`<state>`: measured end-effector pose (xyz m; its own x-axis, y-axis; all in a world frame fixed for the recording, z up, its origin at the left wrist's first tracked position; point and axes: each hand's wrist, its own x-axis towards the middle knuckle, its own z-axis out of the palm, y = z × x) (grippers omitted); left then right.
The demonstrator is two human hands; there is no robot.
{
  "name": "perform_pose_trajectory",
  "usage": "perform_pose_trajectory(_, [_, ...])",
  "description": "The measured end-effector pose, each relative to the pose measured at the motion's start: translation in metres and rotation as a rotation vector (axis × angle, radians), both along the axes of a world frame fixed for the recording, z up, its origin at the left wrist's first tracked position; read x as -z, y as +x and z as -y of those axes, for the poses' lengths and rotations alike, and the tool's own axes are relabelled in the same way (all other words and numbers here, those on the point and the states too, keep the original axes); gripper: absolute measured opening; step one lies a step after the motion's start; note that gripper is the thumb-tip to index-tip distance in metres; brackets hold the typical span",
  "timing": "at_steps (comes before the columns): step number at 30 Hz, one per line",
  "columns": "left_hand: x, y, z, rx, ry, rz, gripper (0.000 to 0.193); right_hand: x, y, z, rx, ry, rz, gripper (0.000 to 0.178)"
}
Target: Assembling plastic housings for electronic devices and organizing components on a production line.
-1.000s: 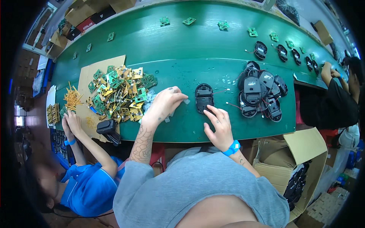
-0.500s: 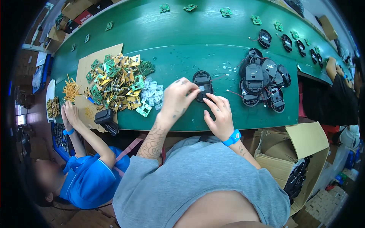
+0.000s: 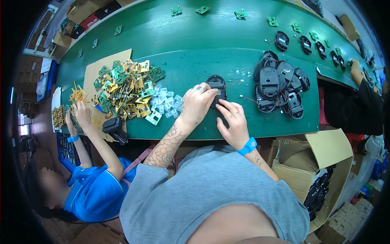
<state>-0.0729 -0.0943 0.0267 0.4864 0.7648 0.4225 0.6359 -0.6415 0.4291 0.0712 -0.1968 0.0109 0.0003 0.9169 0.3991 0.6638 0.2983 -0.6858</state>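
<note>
A black oval plastic housing lies on the green table in front of me, with a thin wire running off to its right. My left hand reaches over its middle, thumb and fingers pinched together at the surface. Whatever is between those fingertips is hidden. At the housing's lower right edge rest the fingertips of my right hand, its fingers apart and holding nothing. Beside my left hand is a heap of small translucent plastic pieces.
Left of these lies a large pile of green and yellow circuit boards on cardboard. Stacked black housings with wires stand on the right. An open carton sits below the table's right end. A co-worker's hands handle yellow strips at the far left.
My left hand has shifted slightly right over the housing, and the whitish piece seen at its fingertips is now covered. My right hand has barely moved. The co-worker's hands have parted.
</note>
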Motion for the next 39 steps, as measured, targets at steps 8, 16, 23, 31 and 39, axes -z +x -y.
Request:
perform_pose_trajectory(8, [-0.023, -0.003, -0.030, 0.001, -0.076, 0.132, 0.017, 0.004, 0.001, 0.001, 0.030, 0.032, -0.056, 0.039])
perform_pose_trajectory(16, [-0.043, -0.006, -0.092, 0.176, -0.587, -0.180, 0.021, -0.008, 0.010, 0.010, 0.041, 0.114, -0.112, 0.033])
perform_pose_trajectory(23, [-0.041, -0.023, -0.136, -0.168, -0.734, -0.022, 0.026, -0.004, 0.039, 0.033, 0.113, 0.163, -0.163, 0.028])
perform_pose_trajectory(31, [-0.017, 0.021, -0.197, -0.424, -0.715, 0.286, 0.029, 0.000, 0.038, 0.033, 0.145, 0.210, -0.175, 0.026])
perform_pose_trajectory(39, [-0.021, 0.120, -0.196, -0.359, -0.786, 0.181, 0.039, 0.008, 0.041, 0.036, 0.143, 0.255, -0.166, 0.027])
